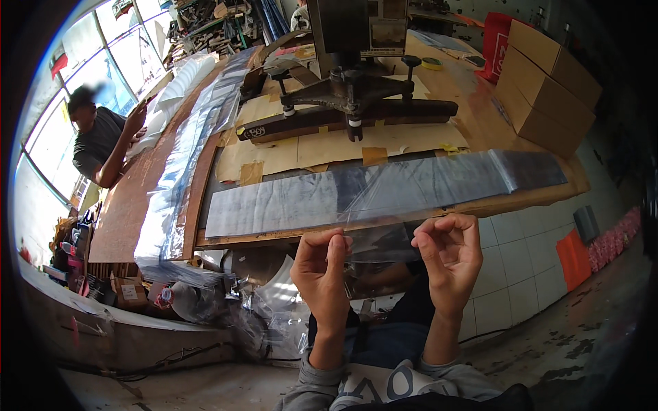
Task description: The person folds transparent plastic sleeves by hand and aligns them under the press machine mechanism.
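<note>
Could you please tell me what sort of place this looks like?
It looks like a workshop, perhaps for plastic goods: a heavy, dark, press-like machine stands over the wooden worktable, a long transparent plastic strip lies along the near edge, and more clear plastic sheets lie to the left.

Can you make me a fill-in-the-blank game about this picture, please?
1. A clear sheet spans the gap ____ the left hand and the right hand.
2. In the picture, the cardboard boxes stand toward the ____ end of the table.
3. The bag next to those boxes is coloured ____.

Missing words: between; right; red.
</note>
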`<state>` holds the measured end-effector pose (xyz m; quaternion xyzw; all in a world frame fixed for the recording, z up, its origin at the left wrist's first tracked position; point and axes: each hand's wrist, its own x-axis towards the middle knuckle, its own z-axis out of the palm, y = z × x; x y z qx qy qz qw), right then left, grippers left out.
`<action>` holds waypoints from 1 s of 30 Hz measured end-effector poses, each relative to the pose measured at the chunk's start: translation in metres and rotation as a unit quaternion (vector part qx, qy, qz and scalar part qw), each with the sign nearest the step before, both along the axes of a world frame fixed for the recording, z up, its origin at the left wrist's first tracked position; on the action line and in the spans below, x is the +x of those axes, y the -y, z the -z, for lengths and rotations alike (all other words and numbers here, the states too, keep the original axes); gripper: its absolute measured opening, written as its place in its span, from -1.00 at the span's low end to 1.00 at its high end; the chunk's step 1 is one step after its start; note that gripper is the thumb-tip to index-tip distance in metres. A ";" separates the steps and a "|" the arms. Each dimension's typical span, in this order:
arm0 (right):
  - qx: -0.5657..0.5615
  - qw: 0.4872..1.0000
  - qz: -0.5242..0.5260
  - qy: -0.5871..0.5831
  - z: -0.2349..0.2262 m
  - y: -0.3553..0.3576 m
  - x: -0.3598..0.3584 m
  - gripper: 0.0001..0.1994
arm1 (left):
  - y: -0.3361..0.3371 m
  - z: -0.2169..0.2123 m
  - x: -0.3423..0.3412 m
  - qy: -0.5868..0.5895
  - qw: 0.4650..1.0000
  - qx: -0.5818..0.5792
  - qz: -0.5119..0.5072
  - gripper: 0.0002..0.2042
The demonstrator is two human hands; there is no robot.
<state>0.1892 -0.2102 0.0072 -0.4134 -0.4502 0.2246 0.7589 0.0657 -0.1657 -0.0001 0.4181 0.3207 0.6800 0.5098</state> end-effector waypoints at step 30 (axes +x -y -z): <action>-0.264 0.887 0.061 0.374 0.018 -0.179 0.069 -0.92 | -0.209 0.007 -0.007 -0.528 0.803 0.197 0.194 -0.88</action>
